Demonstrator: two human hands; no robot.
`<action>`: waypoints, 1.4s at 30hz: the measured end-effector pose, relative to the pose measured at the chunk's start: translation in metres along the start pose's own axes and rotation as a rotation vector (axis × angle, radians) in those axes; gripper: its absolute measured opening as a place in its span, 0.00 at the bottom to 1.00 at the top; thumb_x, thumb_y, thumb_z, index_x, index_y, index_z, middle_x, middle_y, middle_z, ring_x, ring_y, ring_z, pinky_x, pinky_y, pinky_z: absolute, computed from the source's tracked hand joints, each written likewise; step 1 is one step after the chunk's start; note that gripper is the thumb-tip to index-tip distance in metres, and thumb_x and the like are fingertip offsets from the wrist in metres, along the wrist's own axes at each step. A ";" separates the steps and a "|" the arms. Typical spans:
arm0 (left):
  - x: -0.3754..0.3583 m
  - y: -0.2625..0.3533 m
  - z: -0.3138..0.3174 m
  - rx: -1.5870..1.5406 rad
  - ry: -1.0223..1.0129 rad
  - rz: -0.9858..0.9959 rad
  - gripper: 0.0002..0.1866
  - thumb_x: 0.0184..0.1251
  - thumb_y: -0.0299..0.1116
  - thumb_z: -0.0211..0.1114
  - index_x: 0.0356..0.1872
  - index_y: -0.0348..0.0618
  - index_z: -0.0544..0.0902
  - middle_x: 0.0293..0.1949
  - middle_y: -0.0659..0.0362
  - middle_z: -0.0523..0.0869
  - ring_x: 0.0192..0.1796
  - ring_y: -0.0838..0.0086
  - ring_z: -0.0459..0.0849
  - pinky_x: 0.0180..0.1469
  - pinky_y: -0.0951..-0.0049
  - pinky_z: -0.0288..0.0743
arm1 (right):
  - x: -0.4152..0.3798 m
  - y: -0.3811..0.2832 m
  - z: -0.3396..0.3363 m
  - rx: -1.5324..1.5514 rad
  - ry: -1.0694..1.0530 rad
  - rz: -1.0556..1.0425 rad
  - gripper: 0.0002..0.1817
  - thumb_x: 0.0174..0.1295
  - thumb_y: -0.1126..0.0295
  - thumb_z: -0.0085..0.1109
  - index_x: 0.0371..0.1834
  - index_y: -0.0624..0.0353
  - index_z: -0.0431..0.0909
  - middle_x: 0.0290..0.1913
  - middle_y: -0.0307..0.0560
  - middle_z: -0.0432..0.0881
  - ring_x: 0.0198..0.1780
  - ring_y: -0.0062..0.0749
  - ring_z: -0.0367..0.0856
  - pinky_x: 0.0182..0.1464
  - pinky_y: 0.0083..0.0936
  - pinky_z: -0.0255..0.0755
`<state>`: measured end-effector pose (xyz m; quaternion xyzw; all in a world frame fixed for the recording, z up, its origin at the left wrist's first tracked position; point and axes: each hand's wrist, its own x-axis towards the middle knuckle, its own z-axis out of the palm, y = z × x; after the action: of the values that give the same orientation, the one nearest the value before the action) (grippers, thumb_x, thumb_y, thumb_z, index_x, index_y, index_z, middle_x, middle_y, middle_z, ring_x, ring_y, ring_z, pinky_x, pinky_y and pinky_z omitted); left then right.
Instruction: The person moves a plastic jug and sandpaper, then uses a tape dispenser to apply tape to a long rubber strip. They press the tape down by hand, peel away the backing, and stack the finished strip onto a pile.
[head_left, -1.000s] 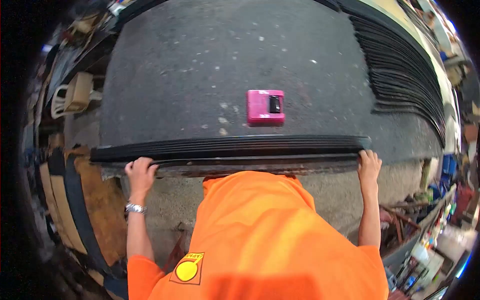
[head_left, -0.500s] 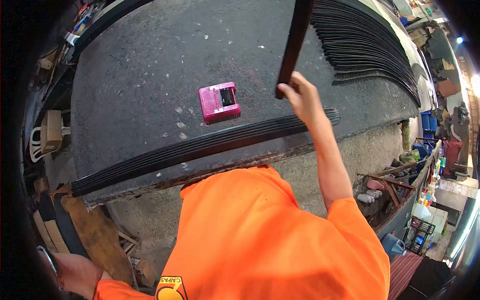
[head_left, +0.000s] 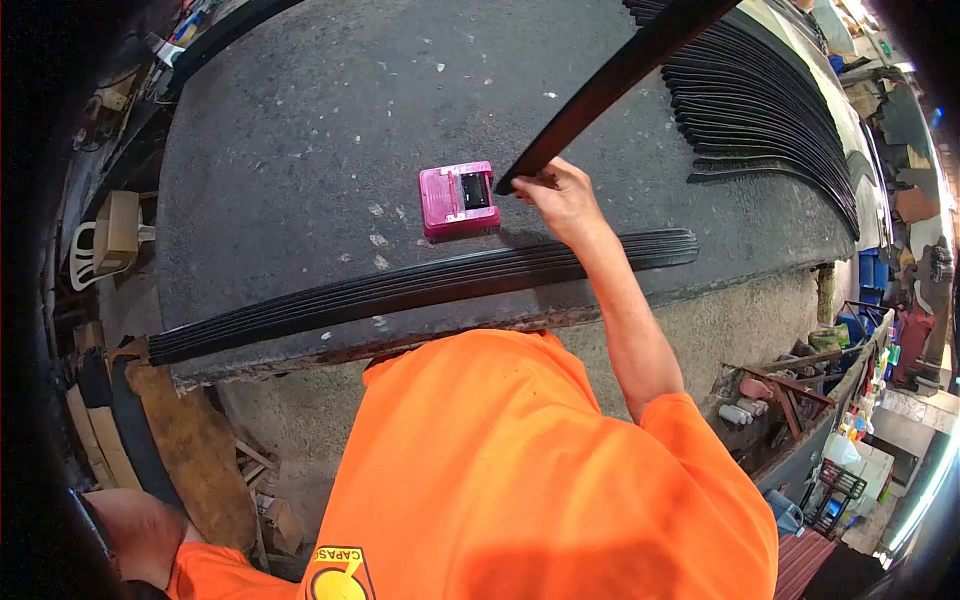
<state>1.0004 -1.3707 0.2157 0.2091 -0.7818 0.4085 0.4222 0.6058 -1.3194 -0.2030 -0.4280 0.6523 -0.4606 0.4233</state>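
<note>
My right hand (head_left: 563, 205) is closed on the near end of a long black strip (head_left: 610, 85), fingers pinched round it. The strip slants up and right, past the top of the view. Its held end is right beside a pink plastic box (head_left: 435, 200) with a dark, roller-like insert in its right half. Below my hand, a bundle of black strips (head_left: 400, 285) lies along the table's near edge. My left forearm (head_left: 135, 535) shows at the lower left, with a band at the wrist; the left hand is beyond the dark edge of the view.
Many black strips (head_left: 760, 120) lie fanned out at the right of the dark table (head_left: 290, 150). At left, a cardboard box (head_left: 118, 232) sits on a white chair (head_left: 82, 255). A low rack with bottles (head_left: 740, 410) stands at right, beside the concrete base.
My right hand has moved left and slightly down, carrying the strip's end close to the pink box. The strip now leans further to the right.
</note>
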 end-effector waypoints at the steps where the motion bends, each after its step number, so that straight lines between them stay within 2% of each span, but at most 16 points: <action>1: 0.001 0.001 -0.006 -0.067 -0.068 -0.018 0.14 0.72 0.31 0.75 0.48 0.28 0.88 0.34 0.56 0.89 0.32 0.76 0.84 0.32 0.76 0.76 | 0.007 0.008 0.008 0.053 -0.030 -0.005 0.13 0.66 0.82 0.62 0.53 0.62 0.85 0.43 0.44 0.91 0.48 0.24 0.87 0.54 0.27 0.80; 2: 0.001 -0.004 -0.004 0.029 -0.060 0.014 0.14 0.72 0.31 0.75 0.48 0.28 0.88 0.34 0.57 0.89 0.32 0.76 0.84 0.32 0.76 0.76 | 0.013 0.011 0.016 0.106 -0.060 -0.010 0.12 0.67 0.81 0.62 0.52 0.61 0.86 0.43 0.43 0.90 0.48 0.24 0.87 0.54 0.27 0.80; 4: 0.000 -0.001 0.002 0.070 -0.017 0.016 0.14 0.72 0.31 0.75 0.48 0.27 0.88 0.34 0.57 0.89 0.32 0.77 0.83 0.32 0.76 0.76 | 0.019 0.013 0.029 0.025 -0.063 -0.054 0.10 0.66 0.81 0.63 0.49 0.63 0.86 0.40 0.43 0.89 0.44 0.24 0.85 0.50 0.28 0.78; 7: -0.002 0.016 0.022 0.033 0.141 -0.130 0.14 0.73 0.31 0.75 0.48 0.27 0.88 0.33 0.58 0.88 0.31 0.78 0.82 0.31 0.77 0.75 | 0.021 0.008 0.035 -0.153 -0.081 -0.116 0.08 0.66 0.79 0.64 0.47 0.63 0.85 0.37 0.45 0.88 0.39 0.26 0.82 0.45 0.30 0.75; 8: 0.004 0.010 0.031 0.109 0.231 -0.215 0.14 0.73 0.32 0.75 0.48 0.27 0.88 0.32 0.58 0.88 0.31 0.79 0.82 0.31 0.77 0.75 | 0.020 0.006 0.034 -0.150 -0.079 -0.122 0.08 0.66 0.79 0.64 0.47 0.63 0.85 0.37 0.45 0.88 0.39 0.26 0.83 0.45 0.30 0.76; 10: 0.005 -0.001 0.026 0.135 0.199 -0.211 0.15 0.73 0.33 0.75 0.47 0.27 0.88 0.31 0.58 0.88 0.29 0.79 0.82 0.29 0.78 0.74 | 0.017 0.006 0.029 -0.146 -0.073 -0.133 0.08 0.66 0.78 0.65 0.48 0.62 0.85 0.37 0.47 0.89 0.40 0.28 0.84 0.45 0.30 0.76; 12: -0.007 -0.012 0.000 0.031 -0.043 -0.036 0.15 0.74 0.34 0.74 0.48 0.28 0.88 0.30 0.58 0.88 0.28 0.79 0.81 0.28 0.78 0.73 | 0.019 0.014 0.017 -0.204 -0.057 -0.181 0.10 0.65 0.79 0.65 0.48 0.60 0.86 0.39 0.48 0.90 0.43 0.29 0.86 0.47 0.30 0.76; 18: -0.013 -0.007 0.006 0.088 -0.018 -0.049 0.15 0.74 0.34 0.74 0.47 0.28 0.88 0.29 0.58 0.87 0.27 0.79 0.81 0.26 0.78 0.73 | 0.021 0.007 0.017 -0.099 -0.054 -0.019 0.10 0.66 0.81 0.64 0.49 0.61 0.86 0.41 0.46 0.91 0.46 0.26 0.86 0.49 0.30 0.77; 21: -0.015 -0.006 0.007 0.092 -0.023 -0.046 0.15 0.74 0.35 0.73 0.47 0.28 0.88 0.29 0.58 0.87 0.27 0.79 0.81 0.26 0.78 0.73 | 0.026 0.009 0.029 -0.053 -0.104 -0.043 0.09 0.67 0.81 0.64 0.49 0.62 0.85 0.41 0.45 0.91 0.45 0.26 0.86 0.49 0.31 0.77; 24: -0.017 -0.005 0.004 0.091 -0.029 -0.049 0.15 0.74 0.35 0.73 0.47 0.28 0.89 0.29 0.58 0.87 0.26 0.79 0.81 0.26 0.78 0.73 | 0.023 -0.001 0.036 -0.133 -0.099 -0.120 0.08 0.67 0.80 0.64 0.48 0.62 0.85 0.39 0.45 0.91 0.43 0.26 0.86 0.47 0.32 0.77; 30: -0.019 -0.005 0.001 0.088 -0.034 -0.059 0.15 0.74 0.35 0.73 0.46 0.29 0.89 0.29 0.58 0.87 0.26 0.78 0.81 0.25 0.79 0.72 | 0.022 0.007 0.021 -0.309 -0.070 -0.215 0.08 0.67 0.77 0.65 0.48 0.60 0.84 0.39 0.50 0.91 0.43 0.37 0.90 0.47 0.36 0.79; 31: -0.019 -0.005 0.001 0.092 -0.032 -0.061 0.15 0.74 0.35 0.73 0.46 0.29 0.89 0.29 0.58 0.87 0.25 0.78 0.81 0.25 0.79 0.72 | 0.020 -0.002 0.016 -0.417 -0.089 -0.167 0.08 0.67 0.77 0.65 0.48 0.60 0.84 0.40 0.52 0.91 0.44 0.42 0.90 0.48 0.38 0.79; 34: -0.022 -0.008 -0.002 0.120 -0.032 -0.061 0.15 0.74 0.35 0.73 0.46 0.29 0.89 0.29 0.57 0.87 0.25 0.78 0.82 0.25 0.79 0.72 | 0.020 0.006 0.013 -0.321 -0.074 -0.243 0.08 0.67 0.77 0.65 0.48 0.60 0.83 0.40 0.54 0.90 0.44 0.42 0.90 0.47 0.38 0.79; 37: -0.025 -0.005 0.003 0.138 0.000 -0.065 0.15 0.74 0.35 0.73 0.46 0.29 0.89 0.30 0.56 0.88 0.26 0.77 0.83 0.25 0.78 0.73 | 0.026 0.011 0.022 -0.209 -0.095 -0.197 0.08 0.67 0.77 0.66 0.48 0.60 0.83 0.40 0.56 0.89 0.44 0.42 0.90 0.47 0.38 0.79; 40: -0.030 -0.017 -0.001 0.101 0.025 -0.041 0.14 0.74 0.34 0.73 0.46 0.29 0.90 0.31 0.55 0.89 0.27 0.77 0.83 0.26 0.78 0.73 | 0.027 0.001 0.032 -0.276 -0.113 -0.240 0.08 0.67 0.76 0.66 0.48 0.60 0.82 0.40 0.56 0.89 0.43 0.45 0.90 0.46 0.40 0.79; 42: -0.032 -0.014 -0.004 0.136 0.005 -0.069 0.14 0.75 0.34 0.73 0.46 0.29 0.90 0.31 0.54 0.89 0.27 0.77 0.83 0.27 0.78 0.74 | 0.028 0.002 0.034 -0.353 -0.106 -0.276 0.09 0.67 0.75 0.67 0.49 0.58 0.82 0.40 0.56 0.89 0.43 0.50 0.90 0.46 0.42 0.79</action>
<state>1.0293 -1.3757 0.1968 0.2632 -0.7435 0.4463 0.4227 0.6298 -1.3539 -0.2172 -0.6041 0.6350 -0.3696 0.3087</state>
